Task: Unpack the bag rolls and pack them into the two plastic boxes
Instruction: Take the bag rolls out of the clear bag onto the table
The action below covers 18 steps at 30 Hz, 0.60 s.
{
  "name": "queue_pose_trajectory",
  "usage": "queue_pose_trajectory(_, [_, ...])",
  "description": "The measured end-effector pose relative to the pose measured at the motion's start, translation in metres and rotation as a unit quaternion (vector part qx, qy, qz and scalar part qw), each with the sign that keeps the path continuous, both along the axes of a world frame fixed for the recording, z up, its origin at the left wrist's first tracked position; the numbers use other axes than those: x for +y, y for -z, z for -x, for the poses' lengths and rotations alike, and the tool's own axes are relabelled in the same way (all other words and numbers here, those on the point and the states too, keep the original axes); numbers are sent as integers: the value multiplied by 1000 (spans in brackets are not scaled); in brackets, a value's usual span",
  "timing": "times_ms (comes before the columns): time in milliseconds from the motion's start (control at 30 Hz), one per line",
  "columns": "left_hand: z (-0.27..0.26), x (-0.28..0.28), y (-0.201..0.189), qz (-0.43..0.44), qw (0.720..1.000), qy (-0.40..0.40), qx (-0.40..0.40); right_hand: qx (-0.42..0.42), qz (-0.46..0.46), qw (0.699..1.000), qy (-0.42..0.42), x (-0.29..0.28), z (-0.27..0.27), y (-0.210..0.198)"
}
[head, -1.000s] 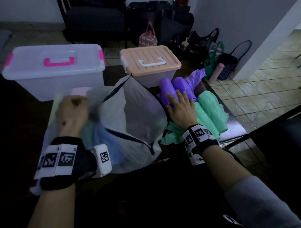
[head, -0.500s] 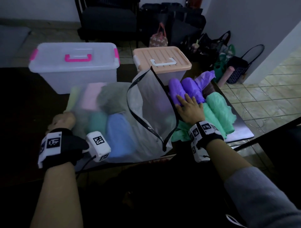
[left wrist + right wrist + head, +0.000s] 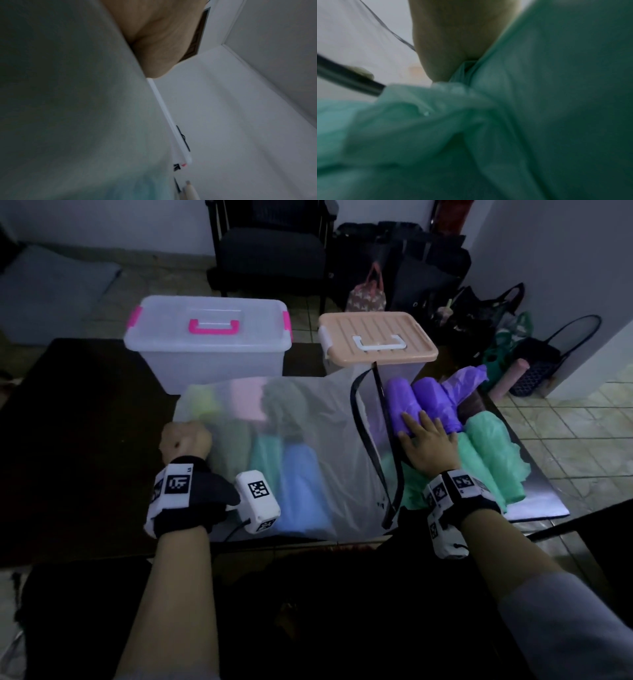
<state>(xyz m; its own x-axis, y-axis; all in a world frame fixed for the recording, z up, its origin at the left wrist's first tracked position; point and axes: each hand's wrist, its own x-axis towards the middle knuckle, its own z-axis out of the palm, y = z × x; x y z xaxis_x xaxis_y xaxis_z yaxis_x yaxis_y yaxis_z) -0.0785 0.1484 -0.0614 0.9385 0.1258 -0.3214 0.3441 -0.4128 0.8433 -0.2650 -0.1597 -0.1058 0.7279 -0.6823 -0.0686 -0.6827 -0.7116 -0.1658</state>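
Observation:
A clear zip bag (image 3: 318,440) lies on the table with several bag rolls inside, among them a blue roll (image 3: 301,484) and a green one (image 3: 265,460). My left hand (image 3: 186,440) is a fist gripping the bag's left end. At the bag's open black-rimmed mouth (image 3: 373,440), my right hand (image 3: 424,440) lies flat with straight fingers on the purple rolls (image 3: 421,402) and green rolls (image 3: 486,453) that lie outside. Behind stand two lidded boxes: a clear one with a pink handle (image 3: 212,350) and one with a peach lid (image 3: 376,338).
The dark table (image 3: 75,440) runs off to the left. A silver mat (image 3: 534,505) lies under the loose rolls by the table's right edge. Bags (image 3: 534,364) and a chair (image 3: 270,254) stand on the tiled floor behind.
My left hand pulled the bag's end leftward and down, so the bag now lies flat and stretched. The right hand stayed on the purple and green rolls.

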Motion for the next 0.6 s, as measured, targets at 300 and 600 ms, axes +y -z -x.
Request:
queue_pose_trajectory(300, [16,-33,-49,51,996,62,-28,9,4,1000,-6,2,1,-3])
queue_pose_trajectory(600, [37,-67,-84,115,981,115,-104,13,8,1000,-11,3,2,-4])
